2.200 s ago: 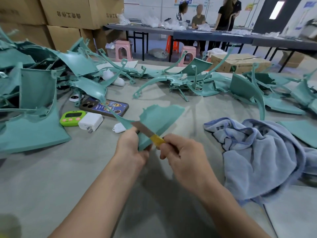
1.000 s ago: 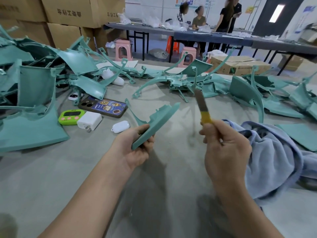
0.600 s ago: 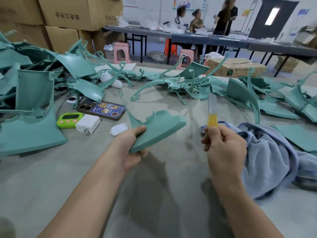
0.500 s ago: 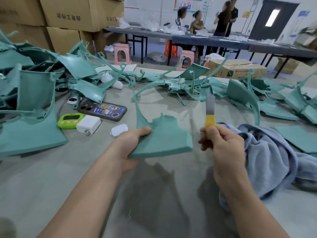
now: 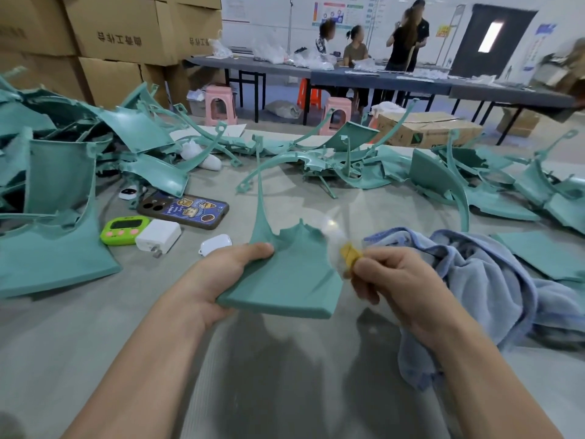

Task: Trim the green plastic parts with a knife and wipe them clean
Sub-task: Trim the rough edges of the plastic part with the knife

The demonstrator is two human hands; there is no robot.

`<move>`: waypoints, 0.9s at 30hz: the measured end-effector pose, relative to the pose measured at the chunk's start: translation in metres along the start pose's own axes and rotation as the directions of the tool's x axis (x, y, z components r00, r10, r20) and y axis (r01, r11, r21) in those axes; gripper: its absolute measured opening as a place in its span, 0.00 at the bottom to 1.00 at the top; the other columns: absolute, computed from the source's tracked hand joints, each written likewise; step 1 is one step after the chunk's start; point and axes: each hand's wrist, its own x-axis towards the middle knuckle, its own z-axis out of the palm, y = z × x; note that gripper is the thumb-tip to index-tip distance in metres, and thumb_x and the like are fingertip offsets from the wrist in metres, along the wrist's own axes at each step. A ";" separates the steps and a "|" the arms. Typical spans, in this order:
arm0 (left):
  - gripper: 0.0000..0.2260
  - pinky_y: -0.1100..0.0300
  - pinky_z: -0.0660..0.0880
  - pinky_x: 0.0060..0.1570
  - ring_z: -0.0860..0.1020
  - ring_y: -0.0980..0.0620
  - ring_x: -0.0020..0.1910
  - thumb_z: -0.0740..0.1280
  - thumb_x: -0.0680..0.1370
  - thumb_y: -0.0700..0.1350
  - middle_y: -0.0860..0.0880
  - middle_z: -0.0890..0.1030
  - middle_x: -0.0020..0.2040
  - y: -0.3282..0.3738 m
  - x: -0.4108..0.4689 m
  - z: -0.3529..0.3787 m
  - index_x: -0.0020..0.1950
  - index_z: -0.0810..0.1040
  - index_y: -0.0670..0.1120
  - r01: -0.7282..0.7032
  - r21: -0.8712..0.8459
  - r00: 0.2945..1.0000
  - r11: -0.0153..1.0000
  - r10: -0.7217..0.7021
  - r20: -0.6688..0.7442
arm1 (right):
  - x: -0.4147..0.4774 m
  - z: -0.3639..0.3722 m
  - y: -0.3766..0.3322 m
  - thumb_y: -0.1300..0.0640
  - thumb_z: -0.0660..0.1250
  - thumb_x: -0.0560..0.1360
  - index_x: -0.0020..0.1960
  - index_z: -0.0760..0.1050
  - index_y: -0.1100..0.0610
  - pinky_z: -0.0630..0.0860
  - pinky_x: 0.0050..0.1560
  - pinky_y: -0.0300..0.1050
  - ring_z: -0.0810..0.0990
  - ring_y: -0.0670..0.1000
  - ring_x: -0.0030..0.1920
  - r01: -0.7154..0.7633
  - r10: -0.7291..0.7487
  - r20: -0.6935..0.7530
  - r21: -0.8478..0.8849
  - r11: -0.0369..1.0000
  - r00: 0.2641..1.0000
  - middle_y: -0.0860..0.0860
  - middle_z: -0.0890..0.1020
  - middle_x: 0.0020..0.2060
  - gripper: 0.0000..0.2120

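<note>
My left hand [image 5: 221, 277] is gripping the flat green plastic panel [image 5: 285, 280]; my right hand [image 5: 395, 280] is clutching the yellow-handled knife [image 5: 348, 253], aiming shallow strokes along its edge.

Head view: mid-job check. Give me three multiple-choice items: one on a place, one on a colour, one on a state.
1. The blue towel lies:
A. on the table, by the right hand
B. on the floor
C. on a stool

2. The handle of the knife is:
A. red
B. yellow
C. black

3. The green part at centre is:
A. lying loose
B. gripped by the left hand
C. covered by cloth

Answers:
1. A: it is bunched on the table at that hand's right side.
2. B: yellow shows at the top of the right hand.
3. B: the thumb presses on its top face.
</note>
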 end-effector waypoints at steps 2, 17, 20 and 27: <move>0.08 0.57 0.82 0.33 0.86 0.45 0.38 0.72 0.66 0.45 0.40 0.87 0.46 -0.001 -0.001 -0.002 0.39 0.88 0.42 0.016 0.029 1.000 0.999 -0.017 0.026 | -0.001 0.007 -0.002 0.59 0.68 0.78 0.38 0.84 0.59 0.68 0.30 0.36 0.72 0.49 0.28 -0.028 0.029 0.065 -0.025 0.999 0.997 0.56 0.78 0.27 0.11; 0.06 0.60 0.81 0.36 0.87 0.47 0.41 0.72 0.77 0.43 0.42 0.87 0.47 -0.015 0.009 0.005 0.49 0.87 0.42 -0.153 0.375 0.988 0.914 0.155 0.024 | 0.002 0.042 -0.001 0.64 0.68 0.79 0.38 0.85 0.60 0.77 0.48 0.45 0.82 0.51 0.42 -0.296 0.358 -0.163 0.311 0.903 0.920 0.54 0.86 0.37 0.13; 0.11 0.60 0.81 0.37 0.86 0.50 0.43 0.67 0.80 0.48 0.44 0.87 0.50 -0.010 0.011 0.004 0.51 0.86 0.43 -0.174 0.111 0.984 0.978 0.177 -0.012 | 0.007 0.046 0.000 0.64 0.66 0.81 0.43 0.84 0.62 0.77 0.52 0.46 0.82 0.51 0.45 -0.164 0.371 -0.335 0.511 0.844 0.866 0.53 0.86 0.39 0.10; 0.10 0.53 0.83 0.38 0.86 0.45 0.45 0.70 0.76 0.34 0.43 0.87 0.50 -0.016 0.013 0.017 0.56 0.83 0.41 -0.262 0.052 0.951 0.964 0.267 -0.154 | 0.006 0.054 0.003 0.61 0.69 0.80 0.40 0.87 0.56 0.78 0.53 0.45 0.82 0.51 0.45 -0.178 0.307 -0.340 0.362 0.915 0.889 0.53 0.87 0.41 0.12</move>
